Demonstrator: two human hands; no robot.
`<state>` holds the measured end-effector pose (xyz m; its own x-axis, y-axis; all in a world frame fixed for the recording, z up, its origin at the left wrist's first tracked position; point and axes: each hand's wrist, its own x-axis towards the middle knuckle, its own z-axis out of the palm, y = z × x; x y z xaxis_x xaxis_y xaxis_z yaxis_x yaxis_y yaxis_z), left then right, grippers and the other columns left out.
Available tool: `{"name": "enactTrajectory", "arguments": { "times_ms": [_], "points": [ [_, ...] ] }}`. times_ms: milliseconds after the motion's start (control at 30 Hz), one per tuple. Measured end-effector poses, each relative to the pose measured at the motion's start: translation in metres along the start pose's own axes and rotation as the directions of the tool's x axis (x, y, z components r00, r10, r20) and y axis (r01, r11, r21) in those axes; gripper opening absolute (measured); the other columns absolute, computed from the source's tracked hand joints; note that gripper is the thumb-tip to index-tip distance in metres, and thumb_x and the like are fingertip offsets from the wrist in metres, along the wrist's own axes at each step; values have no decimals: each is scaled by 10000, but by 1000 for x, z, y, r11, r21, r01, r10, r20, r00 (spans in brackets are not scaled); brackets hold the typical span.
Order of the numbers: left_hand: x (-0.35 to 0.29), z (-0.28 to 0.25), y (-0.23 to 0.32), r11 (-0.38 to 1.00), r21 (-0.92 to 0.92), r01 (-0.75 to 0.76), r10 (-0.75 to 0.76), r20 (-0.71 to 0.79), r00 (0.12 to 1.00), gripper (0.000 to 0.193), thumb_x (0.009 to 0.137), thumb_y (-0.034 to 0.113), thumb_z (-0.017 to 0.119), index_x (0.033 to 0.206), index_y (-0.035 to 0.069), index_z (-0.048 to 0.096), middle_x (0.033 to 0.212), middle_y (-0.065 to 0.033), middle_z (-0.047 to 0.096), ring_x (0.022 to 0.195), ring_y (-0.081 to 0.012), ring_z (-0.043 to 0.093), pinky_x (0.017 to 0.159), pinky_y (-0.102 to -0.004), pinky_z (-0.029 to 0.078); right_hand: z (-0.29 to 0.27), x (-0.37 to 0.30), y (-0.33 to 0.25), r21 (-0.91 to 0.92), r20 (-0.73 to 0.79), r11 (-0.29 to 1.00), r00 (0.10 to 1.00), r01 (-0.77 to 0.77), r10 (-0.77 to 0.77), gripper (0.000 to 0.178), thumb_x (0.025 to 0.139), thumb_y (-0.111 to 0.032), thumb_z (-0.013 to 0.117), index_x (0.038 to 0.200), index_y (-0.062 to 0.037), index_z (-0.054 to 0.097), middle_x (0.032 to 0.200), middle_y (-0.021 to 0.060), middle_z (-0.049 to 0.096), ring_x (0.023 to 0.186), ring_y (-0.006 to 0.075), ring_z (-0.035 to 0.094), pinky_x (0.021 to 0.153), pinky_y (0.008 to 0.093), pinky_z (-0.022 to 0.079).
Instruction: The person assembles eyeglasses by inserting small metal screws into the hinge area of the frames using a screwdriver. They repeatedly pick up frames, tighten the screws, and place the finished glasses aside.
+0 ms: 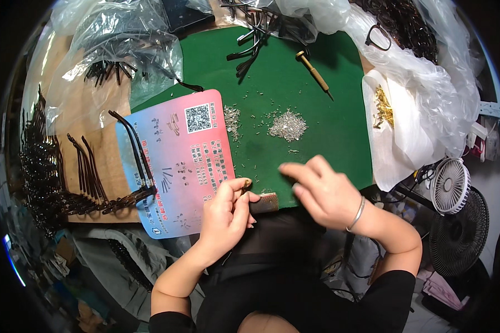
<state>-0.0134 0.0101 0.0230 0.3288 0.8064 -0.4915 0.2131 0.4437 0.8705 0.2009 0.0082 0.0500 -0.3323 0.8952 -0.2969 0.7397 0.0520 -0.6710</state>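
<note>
Green matting spreads before you, a heap of tiny silver metal pieces at one o'clock from your left hand, which pinches a small dark-and-gold piece; best brace it steady. Your right hand, at three o'clock, is blurred, its grip unclear.

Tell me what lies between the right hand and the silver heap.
In the head view, a few loose silver bits lie on the green mat between the right hand and the silver heap.
</note>
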Motion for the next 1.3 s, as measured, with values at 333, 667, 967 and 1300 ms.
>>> {"name": "enactTrajectory", "arguments": {
  "times_ms": [333,667,967,1300],
  "points": [
    [1,18,-17,819,467,-334,455,-172,874,198,831,-24,539,1028,-24,526,791,-145,640,648,-244,655,562,-306,519,17,8,-21,211,206,977,976,22,-66,326,878,-143,499,1204,-143,486,948,119,474,768,288,564,672,380,508],
    [3,21,-16,665,644,-379,578,-122,807,223,805,-27,558,1027,-30,537,821,-143,649,685,-256,662,577,-322,529,15,12,-25,103,182,992,980,67,-85,309,881,-140,489,1184,-81,489,919,146,507,686,281,584,572,353,509],
    [7,15,-16,751,540,-381,519,-125,846,226,809,-37,534,1035,-24,539,776,-134,655,679,-239,669,569,-314,528,0,29,-26,558,500,723,860,-407,99,328,907,-159,396,1175,3,495,721,84,579,474,148,541,437,288,452],
    [8,13,-14,728,568,-384,535,-120,836,227,801,-45,537,1028,-26,541,774,-141,649,679,-250,665,565,-319,524,-1,35,-29,506,556,739,823,-446,116,295,936,-150,395,1201,-43,464,821,52,550,490,93,519,454,246,447]
  ]
}}
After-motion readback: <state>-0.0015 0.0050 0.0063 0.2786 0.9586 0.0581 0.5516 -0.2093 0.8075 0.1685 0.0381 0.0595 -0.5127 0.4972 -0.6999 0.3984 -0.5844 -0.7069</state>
